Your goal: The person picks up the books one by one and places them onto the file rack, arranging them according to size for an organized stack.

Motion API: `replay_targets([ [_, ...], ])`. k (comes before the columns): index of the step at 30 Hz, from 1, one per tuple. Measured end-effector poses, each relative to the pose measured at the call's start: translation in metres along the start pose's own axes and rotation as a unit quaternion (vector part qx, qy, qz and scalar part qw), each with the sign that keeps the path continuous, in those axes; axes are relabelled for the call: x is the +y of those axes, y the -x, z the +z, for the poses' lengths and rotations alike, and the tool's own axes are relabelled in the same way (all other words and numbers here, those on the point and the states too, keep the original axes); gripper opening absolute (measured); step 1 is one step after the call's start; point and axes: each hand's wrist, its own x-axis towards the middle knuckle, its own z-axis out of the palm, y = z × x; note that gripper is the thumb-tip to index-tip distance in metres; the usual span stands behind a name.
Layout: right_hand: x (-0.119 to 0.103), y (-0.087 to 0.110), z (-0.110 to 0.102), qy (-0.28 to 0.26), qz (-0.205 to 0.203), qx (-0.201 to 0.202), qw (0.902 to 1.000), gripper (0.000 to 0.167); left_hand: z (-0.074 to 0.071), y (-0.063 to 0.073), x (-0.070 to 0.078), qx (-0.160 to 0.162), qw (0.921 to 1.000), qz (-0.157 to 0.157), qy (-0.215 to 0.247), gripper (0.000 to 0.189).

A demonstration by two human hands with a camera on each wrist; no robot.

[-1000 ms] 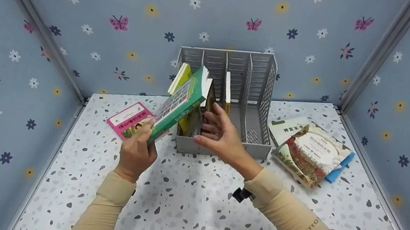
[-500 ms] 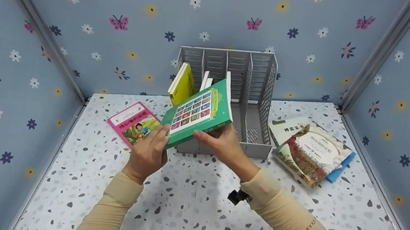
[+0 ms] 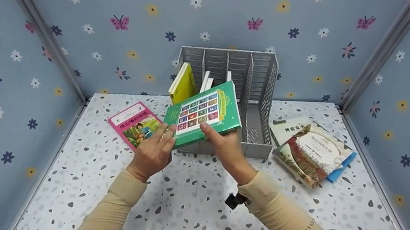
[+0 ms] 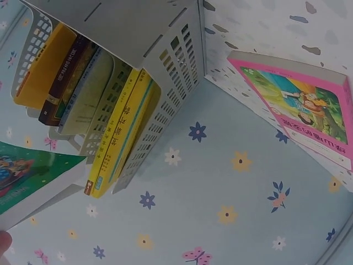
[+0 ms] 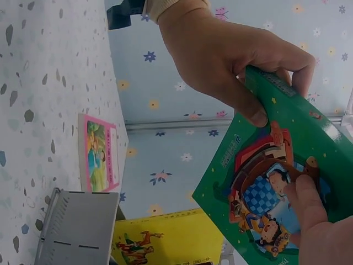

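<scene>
At the far left a pink book point(image 3: 134, 122) lies flat on the speckled surface point(image 3: 194, 208); the head view shows its cover, while the left wrist view also catches its pale page edges. Next comes the left hand point(image 3: 152, 154), gripping the near left corner of a green book point(image 3: 203, 110). From the head, its fingers lie across the upper cover; the right wrist view adds the thumb pressed against the cover beneath. That green book is held tilted between both hands, in front of a grey rack point(image 3: 259, 151) and partly hiding it. The head view shows a grid of small pictures on the book's upper cover, the right wrist view a drawing of children on the underside.

Yellow books point(image 3: 184, 87) stand in the rack's leftmost compartment; two spines can be told apart only from the left wrist, and the figures on a yellow cover only from the right. White-edged books point(image 3: 207, 81) show in the second compartment. The left wrist view alone reveals a dark brown spine point(image 4: 63, 80) and an orange book point(image 4: 44, 66) in the rack.

The right hand point(image 3: 229, 149) grips the green book's near right side, thumb on top; its fingers under the book appear only in the right wrist view. Beyond the rack, at the far right, a pile of books point(image 3: 312, 152), a flowered cover uppermost, shows in the head view alone.
</scene>
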Motion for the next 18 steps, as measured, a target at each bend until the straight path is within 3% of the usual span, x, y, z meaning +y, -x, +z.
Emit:
replay_targets([
  [4, -0.003, 0.0, 0.002, -0.014, 0.001, 0.022, 0.9997, 0.07, 0.001, -0.001, 0.001, 0.002, 1.0, 0.004, 0.004, 0.009],
  [12, -0.007, 0.002, 0.002, -0.039, 0.033, 0.059, 0.997, 0.064, 0.002, -0.004, 0.004, -0.004, 0.9999, 0.0, 0.016, 0.008],
  [18, -0.013, 0.001, 0.002, -0.057, 0.031, 0.08, 0.9947, 0.065, 0.004, -0.007, 0.009, -0.001, 0.9997, -0.002, 0.024, 0.008],
])
